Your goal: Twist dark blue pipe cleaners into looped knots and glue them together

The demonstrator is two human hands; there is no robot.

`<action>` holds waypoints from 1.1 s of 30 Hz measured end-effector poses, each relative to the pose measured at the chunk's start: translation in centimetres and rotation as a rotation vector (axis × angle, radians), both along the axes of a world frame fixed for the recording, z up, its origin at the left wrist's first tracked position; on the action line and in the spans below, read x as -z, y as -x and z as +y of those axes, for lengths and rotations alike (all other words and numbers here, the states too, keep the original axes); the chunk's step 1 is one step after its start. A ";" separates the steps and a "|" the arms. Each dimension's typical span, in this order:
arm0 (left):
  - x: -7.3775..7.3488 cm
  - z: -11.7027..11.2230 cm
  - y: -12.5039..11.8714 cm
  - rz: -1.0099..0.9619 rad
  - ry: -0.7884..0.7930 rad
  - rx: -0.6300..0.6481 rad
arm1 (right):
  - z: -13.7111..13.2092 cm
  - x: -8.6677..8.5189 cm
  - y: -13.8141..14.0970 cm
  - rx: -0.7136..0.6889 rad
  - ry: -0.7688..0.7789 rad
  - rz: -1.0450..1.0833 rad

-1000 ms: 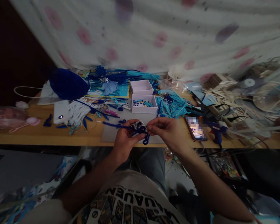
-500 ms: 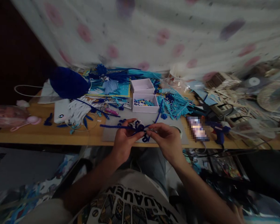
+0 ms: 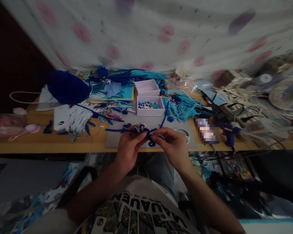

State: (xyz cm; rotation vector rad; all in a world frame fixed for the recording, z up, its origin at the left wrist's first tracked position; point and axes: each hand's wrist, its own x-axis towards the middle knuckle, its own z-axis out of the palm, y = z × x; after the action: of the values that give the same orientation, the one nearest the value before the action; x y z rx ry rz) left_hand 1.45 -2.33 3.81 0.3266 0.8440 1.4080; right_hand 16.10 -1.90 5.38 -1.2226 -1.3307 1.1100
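- Dark-blue fuzzy-stemmed piece with silvery trim (image 3: 141,127): where?
- Held up over the flat grey mat (image 3: 111,141). Left hand (image 3: 129,146) pinches it, thumb on top.
- Right hand (image 3: 175,146)?
- Pinching a thin silvery strand (image 3: 160,136), just beside the piece.
- Nearby?
- Pale rectangular box (image 3: 150,112) beyond both hands, white ring-shaped roll (image 3: 188,136) beside the right.

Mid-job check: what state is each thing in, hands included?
Blue-and-silver piece: held between both hands
Left hand: closed on its left side
Right hand: pinched at its right side
White box: open, beads inside
Phone: screen lit
Glue gun: lying down, heat unclear
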 end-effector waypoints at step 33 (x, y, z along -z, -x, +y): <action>0.2 -0.9 -0.4 0.196 -0.082 -0.049 | 0.3 -2.1 -1.4 -0.124 -0.086 -0.243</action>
State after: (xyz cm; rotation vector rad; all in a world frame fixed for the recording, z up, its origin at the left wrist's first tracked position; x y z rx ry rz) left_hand 1.81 -3.24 3.66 0.5160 0.9606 1.4754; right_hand 17.53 -1.61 7.50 -1.2553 -1.6405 1.0016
